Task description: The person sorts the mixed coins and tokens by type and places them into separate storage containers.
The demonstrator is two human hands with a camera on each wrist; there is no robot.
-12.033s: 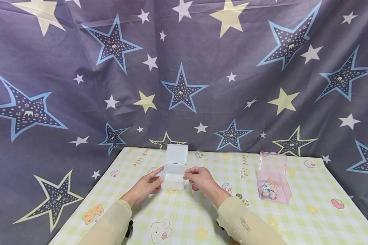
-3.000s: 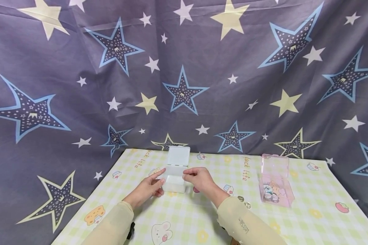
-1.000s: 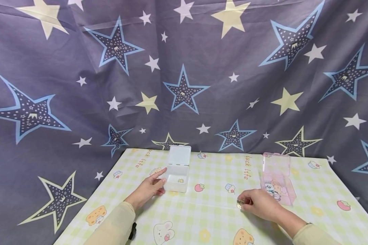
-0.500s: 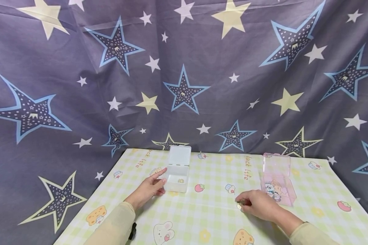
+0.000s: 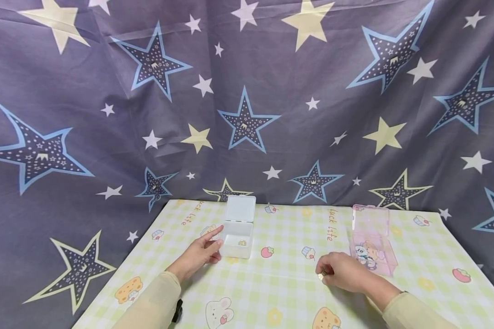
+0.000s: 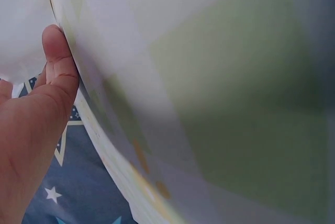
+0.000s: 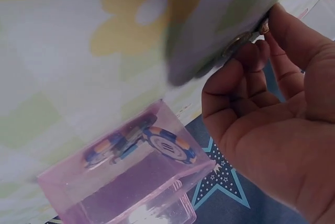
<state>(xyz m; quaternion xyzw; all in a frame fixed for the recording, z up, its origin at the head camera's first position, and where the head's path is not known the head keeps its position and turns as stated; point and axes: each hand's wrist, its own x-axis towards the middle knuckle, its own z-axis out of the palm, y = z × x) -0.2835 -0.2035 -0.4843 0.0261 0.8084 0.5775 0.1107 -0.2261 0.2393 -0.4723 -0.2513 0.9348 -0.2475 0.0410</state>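
My left hand (image 5: 197, 257) rests against the left side of a small white plastic box (image 5: 236, 251), its index finger extended along the wall and the thumb near the front. The box's lid (image 5: 240, 209) stands up. Inside lies one gold-coloured coin (image 5: 242, 243). Farther right, my right hand (image 5: 346, 273) is low over the tablecloth and pinches a gold-coloured coin (image 7: 264, 27) between thumb and fingertips. Another coin (image 7: 235, 44) lies flat under the curled fingers in the right wrist view. In the left wrist view, the left hand (image 6: 42, 114) reaches along the cloth.
A pink see-through box (image 5: 384, 258) with its lid up stands right of my right hand. It holds several poker chips (image 7: 170, 145). The checked cloth (image 5: 280, 288) covers the table, and a star-patterned curtain (image 5: 271, 68) hangs behind it.
My right hand has left the white box and moved right to the coins on the cloth. One coin now shows in the white box. The left hand has stayed beside it.
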